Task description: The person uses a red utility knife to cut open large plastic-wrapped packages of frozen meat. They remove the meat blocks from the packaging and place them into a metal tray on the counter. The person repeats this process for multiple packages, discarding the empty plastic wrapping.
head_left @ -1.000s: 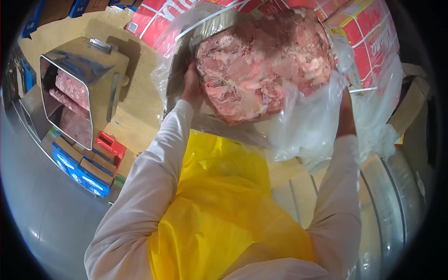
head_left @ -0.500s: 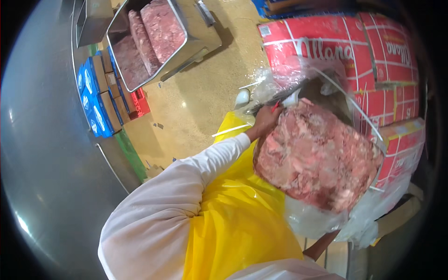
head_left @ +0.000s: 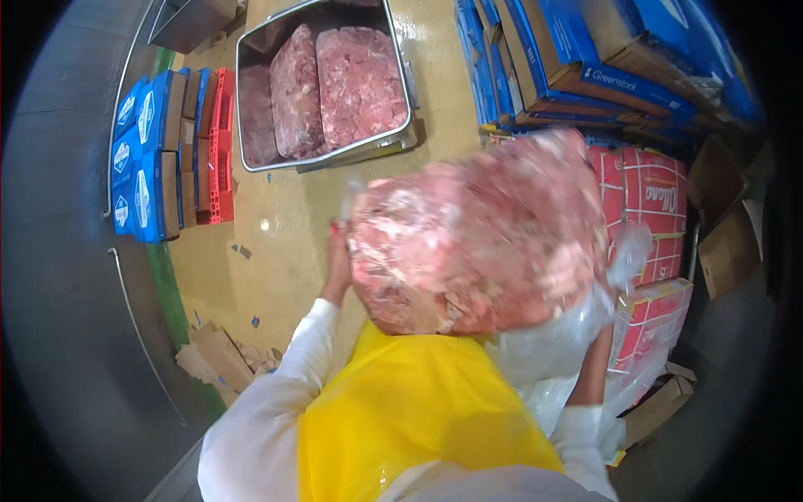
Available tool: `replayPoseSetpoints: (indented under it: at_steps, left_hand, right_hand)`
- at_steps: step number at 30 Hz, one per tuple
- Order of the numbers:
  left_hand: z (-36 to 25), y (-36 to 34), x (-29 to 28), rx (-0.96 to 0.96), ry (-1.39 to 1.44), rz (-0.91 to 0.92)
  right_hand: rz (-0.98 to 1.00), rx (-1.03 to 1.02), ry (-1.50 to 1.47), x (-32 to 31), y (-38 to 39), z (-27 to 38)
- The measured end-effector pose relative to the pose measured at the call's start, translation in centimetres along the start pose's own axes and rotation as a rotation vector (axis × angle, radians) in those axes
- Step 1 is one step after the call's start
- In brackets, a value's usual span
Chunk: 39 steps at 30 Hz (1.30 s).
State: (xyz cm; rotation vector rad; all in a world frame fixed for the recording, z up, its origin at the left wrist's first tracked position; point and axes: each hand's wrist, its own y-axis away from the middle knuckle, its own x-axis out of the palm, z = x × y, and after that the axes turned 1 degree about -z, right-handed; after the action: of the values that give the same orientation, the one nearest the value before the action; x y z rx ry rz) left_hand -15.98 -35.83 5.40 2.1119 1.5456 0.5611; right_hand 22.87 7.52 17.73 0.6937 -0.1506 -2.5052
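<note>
A large block of frozen meat, pink and red with pale fat, is held up in front of my yellow apron, blurred by motion. At the block's left end is my left hand, its fingers partly hidden and a small red thing showing beside them. My right hand grips the other end, mostly covered by the meat and clear plastic wrap. Ahead of me, a metal bin contains two upright meat blocks and more meat at its left side.
Blue boxes are stacked at the far right, above red cartons. More blue boxes stand on the left beside a red crate. Torn cardboard lies on the floor at left; opened cardboard boxes are at right.
The meat block has come up off the red carton stack, out of its packaging, and swung left with both hands. My view has turned right, and the bin sits nearer the middle.
</note>
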Motion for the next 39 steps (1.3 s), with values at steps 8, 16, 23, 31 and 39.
replayPoseSetpoints:
  at_steps: [8, 16, 23, 31, 39]
  left_hand:
    - [-16.4, 0.8, -7.7, 0.224, 0.713, -0.104]
    - [-10.3, -27.1, -12.5, 0.206, -0.079, -1.146]
    - [-10.9, -15.4, 5.4, 0.774, -0.719, -0.266]
    - [-3.9, 6.0, 28.0, 0.490, -0.790, 1.324]
    - [2.6, 10.1, 30.4, 0.206, -0.510, 1.441]
  right_hand:
    - [0.541, -0.656, -0.784, 21.6, -23.5, 27.4]
    - [0.455, -0.221, -1.067, 25.8, -17.2, 26.8]
    - [-0.103, -0.103, -0.783, 3.7, 3.3, 1.2]
    - [0.025, 0.379, -0.102, 10.2, 14.2, 5.0]
    - [-0.963, 0.566, -0.634, 12.2, 28.8, -16.0]
